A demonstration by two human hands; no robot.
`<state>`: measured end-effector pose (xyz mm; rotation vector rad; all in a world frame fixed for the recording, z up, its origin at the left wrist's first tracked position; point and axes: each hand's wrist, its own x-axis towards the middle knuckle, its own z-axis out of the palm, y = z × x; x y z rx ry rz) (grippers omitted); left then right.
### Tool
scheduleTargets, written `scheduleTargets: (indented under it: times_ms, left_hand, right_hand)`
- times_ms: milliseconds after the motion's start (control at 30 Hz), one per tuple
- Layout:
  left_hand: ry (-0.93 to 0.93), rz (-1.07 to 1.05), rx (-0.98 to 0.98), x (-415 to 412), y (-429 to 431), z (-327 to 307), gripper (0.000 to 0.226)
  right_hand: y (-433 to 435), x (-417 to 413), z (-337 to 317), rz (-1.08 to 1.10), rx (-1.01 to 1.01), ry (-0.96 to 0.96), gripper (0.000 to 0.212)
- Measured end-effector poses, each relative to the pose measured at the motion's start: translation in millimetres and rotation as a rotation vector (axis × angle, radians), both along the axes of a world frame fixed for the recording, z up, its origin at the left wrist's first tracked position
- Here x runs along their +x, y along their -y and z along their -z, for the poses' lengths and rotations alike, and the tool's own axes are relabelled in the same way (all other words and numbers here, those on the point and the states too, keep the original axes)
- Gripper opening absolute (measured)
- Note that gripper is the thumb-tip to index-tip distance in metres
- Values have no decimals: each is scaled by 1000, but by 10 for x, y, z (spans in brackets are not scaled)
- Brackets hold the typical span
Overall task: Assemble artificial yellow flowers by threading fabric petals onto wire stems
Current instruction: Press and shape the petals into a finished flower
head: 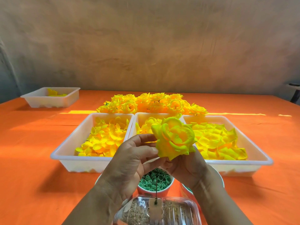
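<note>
Far left, a tray sits off alone with a few petals in it. Closer in, your left hand pinches the edge of the flower, held up in front of three petal trays. The stem dangles over a cup of green rings. Your right hand grips the flower's base from underneath, fingers curled.

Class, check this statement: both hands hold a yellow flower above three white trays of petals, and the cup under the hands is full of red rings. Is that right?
Not quite. The head view shows that the rings in the cup are green, not red. The rest stands: the left hand and right hand hold the yellow flower above three white trays of petals.
</note>
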<state>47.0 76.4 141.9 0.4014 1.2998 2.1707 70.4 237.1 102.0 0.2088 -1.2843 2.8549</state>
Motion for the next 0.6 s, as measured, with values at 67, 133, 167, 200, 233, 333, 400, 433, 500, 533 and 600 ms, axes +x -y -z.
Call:
scheduleTargets:
  times_ms: [67, 133, 167, 200, 233, 333, 400, 433, 500, 533, 600]
  left_hand:
    - [28, -49, 39, -29, 31, -10, 32]
    - [22, -54, 49, -63, 52, -20, 32]
    - [5, -51, 30, -67, 53, -22, 33]
    - [-11, -46, 0, -65, 43, -19, 34]
    - [-28, -43, -38, -50, 32, -21, 34]
    - [-68, -22, -133, -12, -22, 0, 30]
    - [-87, -38, -169, 3, -46, 12, 30]
    - [-96, -60, -181, 3, -56, 16, 26]
    - [-100, -94, -193, -4, -62, 23, 23]
    - [-93, -105, -198, -7, -59, 24, 21]
    - [-80, -110, -207, -15, -53, 28, 10]
  right_hand:
    - [-23, 11, 2, 38, -59, 9, 15]
    - [-63, 12, 27, 82, -101, 45, 34]
    - [-65, 12, 30, 91, -120, 59, 37]
    - [-52, 12, 20, 90, -126, 67, 36]
    - [-35, 16, 15, 87, -121, 65, 32]
    - [26, -12, -7, 60, -73, 63, 12]
    - [21, -35, 19, 72, -60, 81, 23]
    - [10, -49, 36, 94, -55, 91, 24]
    - [-1, -43, 52, 131, -45, 106, 24]
    - [2, -37, 46, 138, -35, 110, 23]
    - [12, -26, 40, 136, -26, 102, 18]
